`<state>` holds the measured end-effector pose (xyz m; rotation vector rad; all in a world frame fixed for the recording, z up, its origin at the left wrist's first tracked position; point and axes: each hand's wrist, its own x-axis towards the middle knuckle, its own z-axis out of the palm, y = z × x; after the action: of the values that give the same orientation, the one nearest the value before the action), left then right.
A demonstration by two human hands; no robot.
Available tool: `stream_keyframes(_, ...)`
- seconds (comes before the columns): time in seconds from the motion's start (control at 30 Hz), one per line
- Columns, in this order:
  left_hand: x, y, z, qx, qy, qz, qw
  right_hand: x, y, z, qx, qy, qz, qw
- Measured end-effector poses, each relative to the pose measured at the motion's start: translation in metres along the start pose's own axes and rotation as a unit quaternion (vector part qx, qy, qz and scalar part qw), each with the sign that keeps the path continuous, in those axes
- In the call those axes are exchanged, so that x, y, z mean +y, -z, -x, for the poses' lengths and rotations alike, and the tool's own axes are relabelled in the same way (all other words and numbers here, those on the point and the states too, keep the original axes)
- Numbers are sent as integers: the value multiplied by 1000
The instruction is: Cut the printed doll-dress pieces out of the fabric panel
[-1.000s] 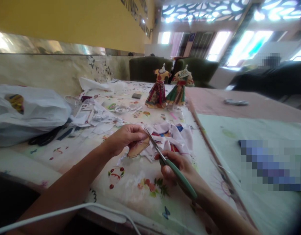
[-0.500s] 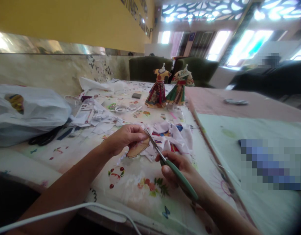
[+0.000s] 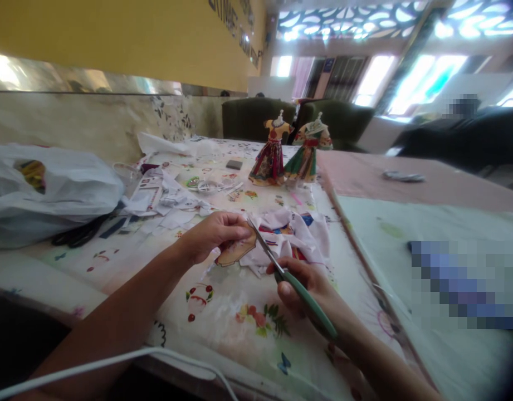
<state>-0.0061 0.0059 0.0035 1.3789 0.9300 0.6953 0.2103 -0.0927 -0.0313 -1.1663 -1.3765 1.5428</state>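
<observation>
Between its thumb and fingers, my left hand (image 3: 216, 236) pinches a tan piece of fabric (image 3: 236, 254) with a dark outlined edge. My right hand (image 3: 300, 284) is closed around a pair of scissors (image 3: 304, 301) with green handles. The blades point up and left, their tips at the fabric's edge beside my left fingertips. Whether the blades are fully closed is hard to make out. White printed fabric (image 3: 317, 236) with red and blue patches lies crumpled just behind the blades.
Two small dresses on stands, one dark red (image 3: 273, 156) and one green (image 3: 308, 150), stand farther back. White scraps (image 3: 168, 195) and a white plastic bag (image 3: 51, 189) lie at left, near black-handled scissors (image 3: 78, 231). A white cable (image 3: 114, 356) crosses the front.
The tan fabric's lower edge has shifted up slightly by my left hand. Both hands keep their grip, and the scissors stay almost in place. The view has moved slightly.
</observation>
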Motion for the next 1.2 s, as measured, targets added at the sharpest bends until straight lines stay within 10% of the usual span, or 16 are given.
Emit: stream_keyframes(1.2, -1, 7, 0, -39, 25, -10, 999, 4, 2, -3, -13, -8, 9, 1000)
